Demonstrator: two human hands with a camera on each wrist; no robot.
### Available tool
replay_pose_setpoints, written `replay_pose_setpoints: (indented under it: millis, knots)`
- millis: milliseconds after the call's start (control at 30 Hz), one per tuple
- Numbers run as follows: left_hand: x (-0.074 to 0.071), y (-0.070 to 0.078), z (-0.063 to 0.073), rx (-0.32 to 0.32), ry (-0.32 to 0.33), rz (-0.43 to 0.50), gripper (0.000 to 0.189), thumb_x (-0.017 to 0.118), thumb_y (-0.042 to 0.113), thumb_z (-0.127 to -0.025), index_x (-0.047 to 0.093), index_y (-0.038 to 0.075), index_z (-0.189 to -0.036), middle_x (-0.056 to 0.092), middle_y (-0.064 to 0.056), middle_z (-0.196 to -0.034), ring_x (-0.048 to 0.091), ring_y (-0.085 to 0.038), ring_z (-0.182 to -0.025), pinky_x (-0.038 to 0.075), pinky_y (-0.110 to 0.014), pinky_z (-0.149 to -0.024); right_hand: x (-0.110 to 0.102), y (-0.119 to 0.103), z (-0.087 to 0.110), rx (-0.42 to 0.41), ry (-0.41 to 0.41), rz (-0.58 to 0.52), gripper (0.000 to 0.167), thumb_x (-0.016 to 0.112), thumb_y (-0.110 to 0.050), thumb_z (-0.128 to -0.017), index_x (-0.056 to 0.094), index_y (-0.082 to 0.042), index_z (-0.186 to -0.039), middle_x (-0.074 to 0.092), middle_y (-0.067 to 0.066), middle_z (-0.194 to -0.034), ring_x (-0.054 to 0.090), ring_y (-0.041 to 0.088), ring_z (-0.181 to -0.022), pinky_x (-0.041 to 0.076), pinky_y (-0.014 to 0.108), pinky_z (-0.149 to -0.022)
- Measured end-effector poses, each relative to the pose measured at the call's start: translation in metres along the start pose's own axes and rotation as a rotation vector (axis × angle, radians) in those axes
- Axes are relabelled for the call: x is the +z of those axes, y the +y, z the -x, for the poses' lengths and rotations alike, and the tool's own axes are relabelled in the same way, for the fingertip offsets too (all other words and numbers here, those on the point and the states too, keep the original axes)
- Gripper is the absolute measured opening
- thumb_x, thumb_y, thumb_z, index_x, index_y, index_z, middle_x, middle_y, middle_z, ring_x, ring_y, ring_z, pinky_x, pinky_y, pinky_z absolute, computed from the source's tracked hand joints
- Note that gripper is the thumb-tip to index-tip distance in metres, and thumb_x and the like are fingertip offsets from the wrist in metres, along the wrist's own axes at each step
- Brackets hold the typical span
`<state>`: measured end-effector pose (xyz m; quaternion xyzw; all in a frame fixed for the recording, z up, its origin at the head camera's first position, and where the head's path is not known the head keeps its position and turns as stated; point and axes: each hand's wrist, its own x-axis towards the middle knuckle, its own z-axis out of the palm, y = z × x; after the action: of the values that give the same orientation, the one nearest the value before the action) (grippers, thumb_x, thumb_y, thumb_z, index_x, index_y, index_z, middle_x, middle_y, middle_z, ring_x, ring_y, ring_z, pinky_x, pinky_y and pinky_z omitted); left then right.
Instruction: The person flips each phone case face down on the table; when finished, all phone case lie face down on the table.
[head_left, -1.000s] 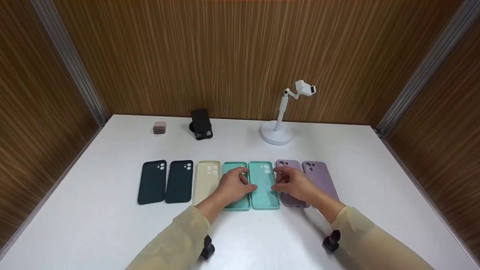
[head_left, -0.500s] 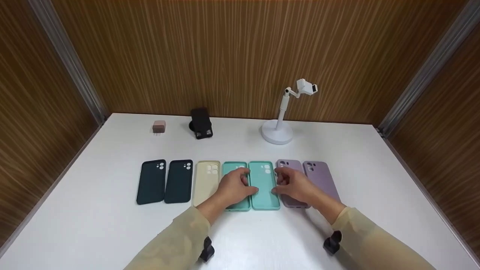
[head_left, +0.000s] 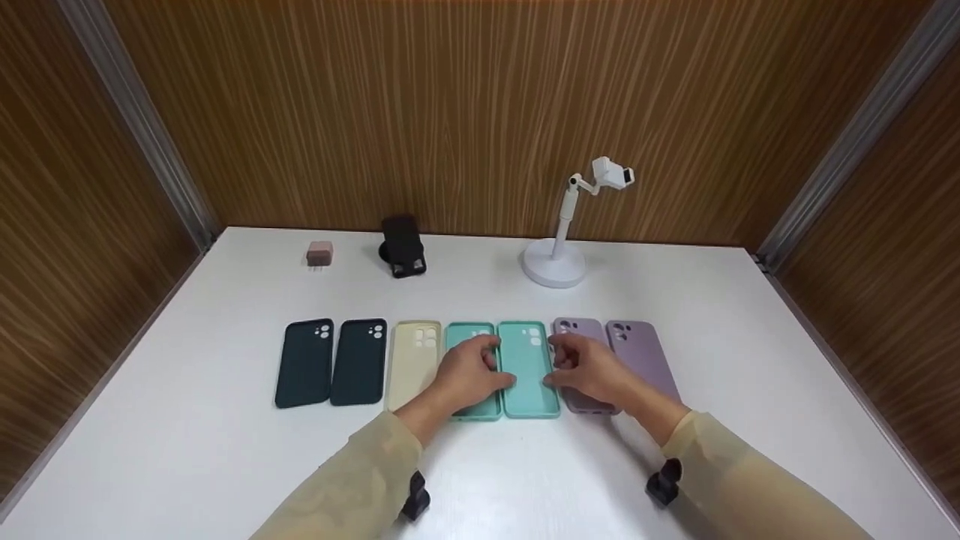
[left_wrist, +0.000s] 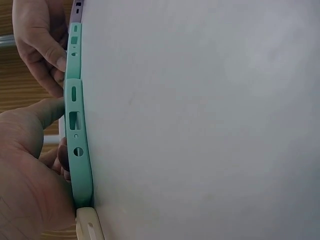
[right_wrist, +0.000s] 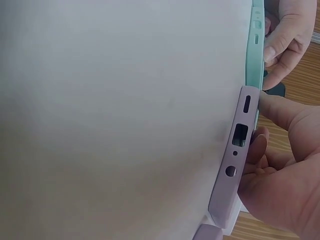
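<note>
Two mint-green phone cases lie side by side in the middle of a row. My left hand (head_left: 466,373) is over the left mint-green case (head_left: 480,410), with its index fingertip and thumb at the left edge of the right mint-green case (head_left: 527,401). My right hand (head_left: 589,367) is over the left purple case (head_left: 587,405), its index fingertip and thumb at that mint-green case's right edge. Both hands have loosely bent fingers, a gap between thumb and index. The wrist views show the cases' port ends, with my thumbs on top; whether the fingers press is hard to tell.
Left of the hands lie a cream case (head_left: 412,367) and two dark cases (head_left: 358,364). A second purple case (head_left: 643,356) ends the row at right. Farther back are a pink charger plug (head_left: 319,253), a black phone-like item (head_left: 403,246) and a white stand (head_left: 555,266).
Both hands stay at the right mint-green case, with only slight finger shifts. The whole view wobbles a little; the cases keep their places.
</note>
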<state>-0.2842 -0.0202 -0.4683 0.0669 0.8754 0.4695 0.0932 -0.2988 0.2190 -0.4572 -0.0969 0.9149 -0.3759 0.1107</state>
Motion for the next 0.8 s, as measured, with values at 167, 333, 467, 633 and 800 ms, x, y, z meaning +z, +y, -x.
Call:
replay_pose_setpoints:
  millis: [167,333,467,633,800]
  knots:
    - [-0.0009,0.0008,-0.0002,0.003,0.005,0.004,0.066,0.084,0.023,-0.093,0.057,0.009,-0.151,0.06,-0.001,-0.098,0.056,-0.017,-0.088,0.047,-0.033,-0.077,-0.001,-0.0015,-0.001,-0.014,-0.002,-0.009,0.062,0.085,-0.014,-0.092,0.059,-0.005,-0.148,0.059,0.005,-0.102,0.056,0.023,-0.098,0.045,0.037,-0.085]
    - [0.0025,-0.0008,0.0002,-0.002,0.002,-0.004,0.065,0.084,0.023,-0.093,0.057,0.009,-0.151,0.06,0.0,-0.098,0.056,-0.016,-0.089,0.047,-0.033,-0.079,0.0009,0.0004,0.0011,0.003,-0.001,-0.005,0.064,0.086,-0.014,-0.091,0.058,-0.005,-0.148,0.059,0.006,-0.103,0.056,0.022,-0.097,0.045,0.036,-0.084]
    - [0.0035,-0.0027,0.0001,0.006,0.003,-0.007,0.065,0.084,0.022,-0.093,0.057,0.009,-0.15,0.059,0.0,-0.096,0.056,-0.016,-0.087,0.047,-0.033,-0.078,0.0023,0.0013,0.0008,-0.006,0.0,0.005,0.063,0.086,-0.013,-0.09,0.059,-0.002,-0.146,0.059,0.006,-0.102,0.056,0.022,-0.095,0.045,0.035,-0.082]
    - [0.0031,-0.0026,-0.0003,-0.01,0.006,0.001,0.064,0.083,0.021,-0.093,0.057,0.01,-0.151,0.059,0.0,-0.096,0.056,-0.016,-0.088,0.047,-0.033,-0.078,0.0024,-0.0005,-0.0003,-0.009,0.001,0.017,0.063,0.085,-0.012,-0.091,0.058,-0.003,-0.148,0.059,0.005,-0.102,0.056,0.022,-0.095,0.045,0.035,-0.083]
    - [0.003,0.0008,-0.0001,-0.017,0.005,0.003,0.063,0.082,0.019,-0.093,0.058,0.01,-0.151,0.06,0.0,-0.098,0.057,-0.017,-0.091,0.048,-0.033,-0.078,0.0008,-0.0008,0.0009,-0.012,0.002,0.01,0.063,0.084,-0.01,-0.091,0.058,-0.003,-0.148,0.059,0.005,-0.101,0.056,0.022,-0.095,0.045,0.035,-0.083]
